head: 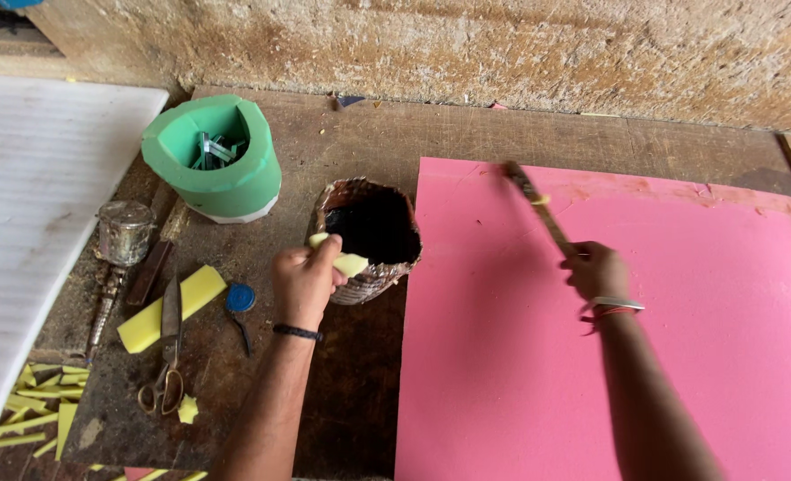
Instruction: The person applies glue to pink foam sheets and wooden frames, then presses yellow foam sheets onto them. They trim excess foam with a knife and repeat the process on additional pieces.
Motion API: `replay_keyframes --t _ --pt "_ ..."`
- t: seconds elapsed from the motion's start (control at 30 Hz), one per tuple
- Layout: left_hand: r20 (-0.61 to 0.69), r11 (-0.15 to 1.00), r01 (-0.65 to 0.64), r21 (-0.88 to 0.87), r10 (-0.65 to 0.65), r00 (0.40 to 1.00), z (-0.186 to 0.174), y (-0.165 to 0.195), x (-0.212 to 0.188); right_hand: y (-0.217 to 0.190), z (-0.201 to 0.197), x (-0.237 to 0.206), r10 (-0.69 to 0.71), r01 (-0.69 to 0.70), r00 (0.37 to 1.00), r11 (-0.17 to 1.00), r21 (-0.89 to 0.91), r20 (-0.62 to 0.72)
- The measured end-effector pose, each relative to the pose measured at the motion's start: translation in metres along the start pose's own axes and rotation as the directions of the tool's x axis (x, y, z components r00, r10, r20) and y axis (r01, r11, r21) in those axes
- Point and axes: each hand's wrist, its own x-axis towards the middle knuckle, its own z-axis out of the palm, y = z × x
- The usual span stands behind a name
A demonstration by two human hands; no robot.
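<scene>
Pinching soft yellow foam wedge (342, 261), left grip (304, 283); right grip (594, 270) clasping thin brush (538, 205).

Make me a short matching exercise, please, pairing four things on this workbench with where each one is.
Things:
1. brush
2. yellow foam piece
3. scissors
4. green foam holder

Places:
A. back left of the bench
B. in the left hand
C. lying flat by the yellow foam block
D. in the right hand, over the pink sheet

Pairs: 1-D, 2-B, 3-C, 4-A
</scene>
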Motion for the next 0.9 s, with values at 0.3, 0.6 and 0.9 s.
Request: replay_keyframes --t 0.3,0.6,0.9 --pt "-0.014 0.993 0.115 0.037 -0.114 0.993 -0.002 -0.006 -0.007 -0.028 0.077 0.006 -0.482 0.385 0.875 0.755 -0.531 -0.051" --pt "0.005 0.999 0.003 0.042 -0.003 1.000 -0.001 -0.021 -0.002 -0.084 0.058 0.004 -0.550 0.424 0.835 0.679 -0.599 -0.033" --pt "0.026 0.994 0.093 0.062 -0.095 0.995 -0.019 -0.037 -0.003 -0.046 0.045 -0.018 -0.613 0.510 0.786 0.564 -0.650 0.084"
